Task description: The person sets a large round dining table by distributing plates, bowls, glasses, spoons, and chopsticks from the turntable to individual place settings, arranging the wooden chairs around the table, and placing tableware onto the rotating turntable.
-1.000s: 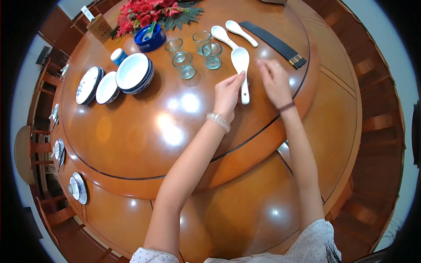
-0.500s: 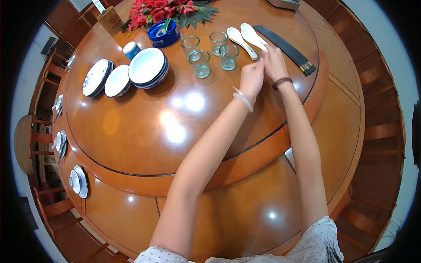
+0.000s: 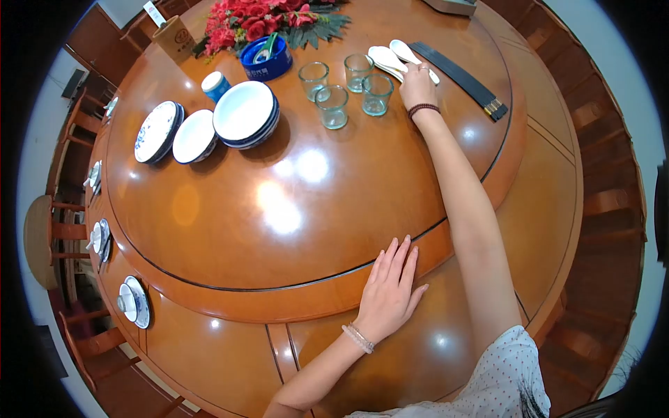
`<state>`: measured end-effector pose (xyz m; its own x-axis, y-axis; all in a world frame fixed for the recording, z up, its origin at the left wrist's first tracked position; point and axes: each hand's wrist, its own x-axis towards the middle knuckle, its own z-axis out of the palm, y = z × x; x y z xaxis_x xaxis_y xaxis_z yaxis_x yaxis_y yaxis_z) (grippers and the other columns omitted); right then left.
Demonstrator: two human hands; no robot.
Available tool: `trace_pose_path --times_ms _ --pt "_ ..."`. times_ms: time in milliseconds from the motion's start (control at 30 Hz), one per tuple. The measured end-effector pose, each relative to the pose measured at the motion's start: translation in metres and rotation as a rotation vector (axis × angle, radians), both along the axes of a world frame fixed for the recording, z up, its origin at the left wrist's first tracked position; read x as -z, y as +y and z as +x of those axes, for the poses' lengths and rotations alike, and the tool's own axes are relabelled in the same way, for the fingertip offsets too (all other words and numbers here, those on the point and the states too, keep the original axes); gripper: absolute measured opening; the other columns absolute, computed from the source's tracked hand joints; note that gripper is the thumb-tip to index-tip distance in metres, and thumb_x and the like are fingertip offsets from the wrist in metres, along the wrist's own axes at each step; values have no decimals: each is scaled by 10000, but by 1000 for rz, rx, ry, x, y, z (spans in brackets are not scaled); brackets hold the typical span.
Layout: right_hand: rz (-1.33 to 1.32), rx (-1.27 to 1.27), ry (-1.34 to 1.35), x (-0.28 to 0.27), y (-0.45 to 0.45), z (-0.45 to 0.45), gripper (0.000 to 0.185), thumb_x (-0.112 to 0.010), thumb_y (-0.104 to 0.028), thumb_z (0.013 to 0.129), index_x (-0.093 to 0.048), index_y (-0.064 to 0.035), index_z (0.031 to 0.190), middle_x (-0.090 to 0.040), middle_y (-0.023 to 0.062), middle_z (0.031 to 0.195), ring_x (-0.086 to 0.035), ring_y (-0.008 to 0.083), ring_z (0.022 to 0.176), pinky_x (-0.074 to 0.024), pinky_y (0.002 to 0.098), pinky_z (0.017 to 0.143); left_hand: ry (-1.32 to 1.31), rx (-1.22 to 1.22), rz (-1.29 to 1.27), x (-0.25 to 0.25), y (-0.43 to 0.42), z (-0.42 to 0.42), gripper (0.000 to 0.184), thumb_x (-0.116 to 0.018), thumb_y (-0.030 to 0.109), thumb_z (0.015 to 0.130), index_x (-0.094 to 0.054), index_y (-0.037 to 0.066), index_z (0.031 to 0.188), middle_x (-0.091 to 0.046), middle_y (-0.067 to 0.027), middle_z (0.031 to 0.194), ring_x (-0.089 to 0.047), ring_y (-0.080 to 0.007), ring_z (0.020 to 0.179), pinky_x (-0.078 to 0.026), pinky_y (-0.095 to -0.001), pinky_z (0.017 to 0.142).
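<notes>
My right hand (image 3: 419,90) reaches to the far right of the turntable, fingers closed round the handle end of a white spoon (image 3: 385,57). Beside it, another white spoon (image 3: 404,50) lies with its handle passing close to my fingers. Part of a further spoon shows beneath the first, its handle largely hidden. Left of this hand stand several clear glass cups (image 3: 377,96). My left hand (image 3: 389,291) is open, fingers stretched out over the near rim of the turntable (image 3: 334,301), holding nothing.
Black chopsticks (image 3: 460,80) lie right of the spoons. Leftward are stacked bowls (image 3: 244,111), a single bowl (image 3: 194,136), stacked plates (image 3: 157,131), a blue-white cup (image 3: 215,85) and a blue ashtray-like dish (image 3: 266,63). Red flowers (image 3: 258,19) sit behind; place settings (image 3: 136,301) line the left edge.
My left hand has come away from my right hand, back to the turntable's near rim, and opened. My right hand has shifted slightly left, and more spoons now show by it.
</notes>
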<state>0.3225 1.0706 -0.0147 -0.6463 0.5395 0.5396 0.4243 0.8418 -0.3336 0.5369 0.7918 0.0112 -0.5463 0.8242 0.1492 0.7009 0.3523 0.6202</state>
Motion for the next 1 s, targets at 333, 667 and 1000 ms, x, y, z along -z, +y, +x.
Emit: trace_pose_path --times_ms 333,667,1000 --pt "-170 -62 -54 5 -7 5 265 -523 -172 818 -531 -5 1023 -514 197 1032 -543 321 931 -454 401 780 75 -2 -46 5 -12 -1 598 -558 298 798 -346 -54 1233 -313 -188 1323 -275 -324 1242 -248 -410 1007" --pt "-219 -207 -136 -3 -11 39 439 -593 -210 781 -466 15 1135 -498 200 1075 -510 321 982 -431 391 823 141 -10 -67 0 -40 -3 525 -557 278 796 -401 -19 1199 -357 -135 1311 -311 -294 1228 -265 -402 1004" --pt "-357 -223 -107 -11 -32 55 404 -591 -152 773 -489 39 1114 -531 221 1022 -512 341 964 -418 381 838 222 -26 -76 -14 -79 -7 412 -555 244 794 -474 33 1139 -406 -91 1277 -354 -258 1201 -291 -396 995"
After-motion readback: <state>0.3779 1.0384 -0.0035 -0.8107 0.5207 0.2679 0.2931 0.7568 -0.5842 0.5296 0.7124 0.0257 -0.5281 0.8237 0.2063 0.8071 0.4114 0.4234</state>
